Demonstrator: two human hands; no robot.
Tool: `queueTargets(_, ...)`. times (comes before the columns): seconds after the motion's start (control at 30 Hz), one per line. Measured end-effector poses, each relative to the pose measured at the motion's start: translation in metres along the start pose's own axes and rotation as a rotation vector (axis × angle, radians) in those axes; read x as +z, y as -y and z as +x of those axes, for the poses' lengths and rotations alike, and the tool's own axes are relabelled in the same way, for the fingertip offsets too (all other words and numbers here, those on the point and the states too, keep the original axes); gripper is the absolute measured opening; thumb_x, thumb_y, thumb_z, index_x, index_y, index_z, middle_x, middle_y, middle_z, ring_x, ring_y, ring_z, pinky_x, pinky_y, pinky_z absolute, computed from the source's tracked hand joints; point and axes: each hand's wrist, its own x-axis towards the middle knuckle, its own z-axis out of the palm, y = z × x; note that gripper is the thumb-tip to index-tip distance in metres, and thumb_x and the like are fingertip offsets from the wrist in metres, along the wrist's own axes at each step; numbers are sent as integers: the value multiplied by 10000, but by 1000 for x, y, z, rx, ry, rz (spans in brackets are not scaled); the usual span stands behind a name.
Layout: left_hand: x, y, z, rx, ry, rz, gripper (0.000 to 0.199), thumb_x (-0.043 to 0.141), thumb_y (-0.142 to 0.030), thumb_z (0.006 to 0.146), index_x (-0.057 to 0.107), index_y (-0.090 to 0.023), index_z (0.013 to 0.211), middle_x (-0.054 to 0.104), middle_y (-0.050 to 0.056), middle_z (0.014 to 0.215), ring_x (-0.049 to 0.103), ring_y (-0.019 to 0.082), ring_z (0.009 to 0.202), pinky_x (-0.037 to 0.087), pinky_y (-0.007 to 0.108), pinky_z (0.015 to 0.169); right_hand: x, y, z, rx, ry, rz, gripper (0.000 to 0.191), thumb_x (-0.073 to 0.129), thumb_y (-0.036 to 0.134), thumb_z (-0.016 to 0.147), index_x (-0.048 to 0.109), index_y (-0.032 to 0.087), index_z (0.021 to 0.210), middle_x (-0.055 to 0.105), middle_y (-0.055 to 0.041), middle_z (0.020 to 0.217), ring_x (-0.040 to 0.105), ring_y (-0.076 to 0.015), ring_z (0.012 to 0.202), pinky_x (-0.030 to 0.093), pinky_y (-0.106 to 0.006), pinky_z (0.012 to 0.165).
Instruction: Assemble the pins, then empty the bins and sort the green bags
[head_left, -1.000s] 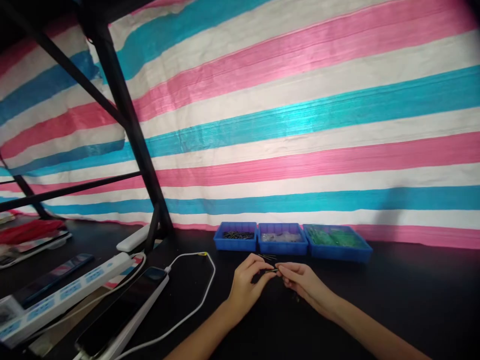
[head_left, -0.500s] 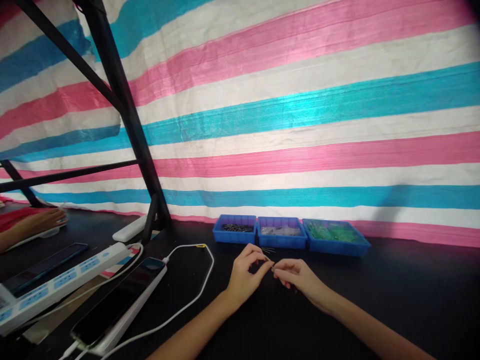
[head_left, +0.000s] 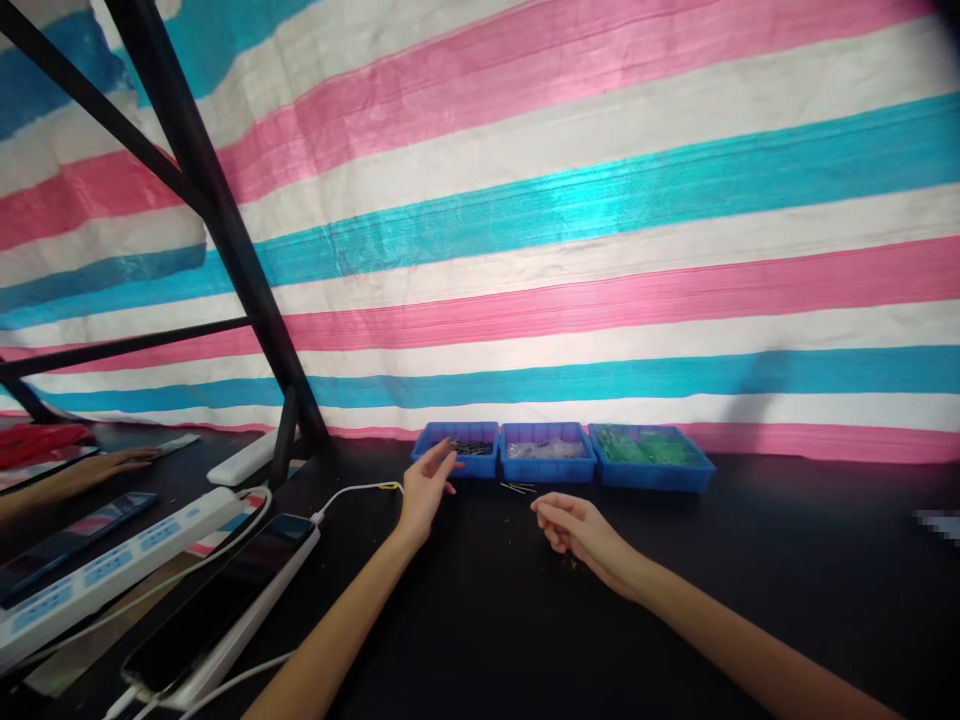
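Observation:
My left hand point(head_left: 426, 492) reaches to the near left corner of the left blue bin point(head_left: 480, 466), its fingers apart. Thin dark metal pieces point(head_left: 472, 448) lie in that bin. Over the black table my right hand point(head_left: 577, 530) has thumb and fingertips pressed together; anything pinched there is too small to make out. Several thin pin-like pieces point(head_left: 517, 488) rest on the table between my hands, just in front of the bins. The middle blue bin point(head_left: 547, 471) contains clear plastic pieces point(head_left: 546, 450), and the right blue bin point(head_left: 652, 477) contains green ones point(head_left: 645, 447).
To the left lie a phone on a white block point(head_left: 225, 600) with a white cable, a white power strip point(head_left: 112, 575) and another phone point(head_left: 75, 540). Another person's hand point(head_left: 105, 468) is at far left. A black metal frame point(head_left: 247, 270) stands before the striped sheet point(head_left: 525, 250).
My left hand has parted from my right hand and moved left to the left bin, its fingers opening. My right hand stays pinched in about the same place. The other person's hand has shifted.

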Motion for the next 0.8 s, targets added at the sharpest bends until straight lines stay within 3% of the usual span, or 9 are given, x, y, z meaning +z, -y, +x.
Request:
queueTargets(0.1, 2, 3, -1, 45, 18, 91, 536, 648, -384, 722, 545, -149, 1194, 589, 146, 1146, 627, 203, 802, 453, 198, 423, 0, -1, 1, -6, 5, -8, 306, 697, 437, 688, 649, 159, 806, 521, 7, 668, 400, -71, 508, 265, -230, 476)
queueTargets(0.23, 10, 5, -15, 353, 104, 440, 327, 559, -344, 805, 600, -217, 1104, 543, 87, 1191, 591, 136, 726, 499, 249, 537, 0, -1, 1, -9, 15, -29, 319, 699, 444, 683, 643, 159, 812, 521, 11, 659, 397, -73, 502, 262, -228, 473)
queueTargets(0.3, 16, 4, -25, 490, 277, 612, 252, 506, -308, 846, 620, -234, 1058, 556, 64, 1173, 584, 162, 854, 505, 312, 733, 0, -1, 1, -7, 19, -54, 317, 690, 449, 693, 637, 159, 810, 519, 14, 643, 397, -74, 498, 256, -226, 469)
queueTargets(0.37, 20, 2, -35, 563, 485, 749, 270, 487, -309, 860, 598, -244, 1099, 560, 59, 1192, 529, 204, 1027, 432, 383, 897, 0, -2, 1, -7, 21, -70, 320, 680, 455, 702, 631, 158, 811, 515, 17, 625, 398, -77, 495, 254, -225, 466)
queueTargets(0.43, 23, 1, -41, 577, 608, 858, 321, 482, -338, 863, 557, -241, 1159, 540, 67, 1238, 463, 237, 1124, 385, 430, 936, -1, -2, 2, -13, 27, -69, 320, 673, 455, 711, 628, 155, 813, 512, 17, 616, 398, -78, 494, 258, -224, 465)
queueTargets(0.6, 24, 0, -43, 556, 607, 913, 296, 425, -331, 894, 564, -221, 1132, 560, 68, 1195, 461, 225, 1107, 384, 401, 884, -1, -2, 0, -18, 48, -76, 277, 657, 423, 742, 625, 157, 811, 500, 22, 609, 393, -72, 492, 253, -222, 468)
queueTargets(0.8, 24, 4, -41, 649, 608, 912, 182, 486, -236, 873, 644, -219, 962, 625, 27, 935, 520, 175, 906, 371, 318, 765, 1, 1, -1, -30, 50, -68, 270, 658, 410, 744, 630, 152, 820, 500, 19, 634, 386, -70, 499, 262, -221, 473)
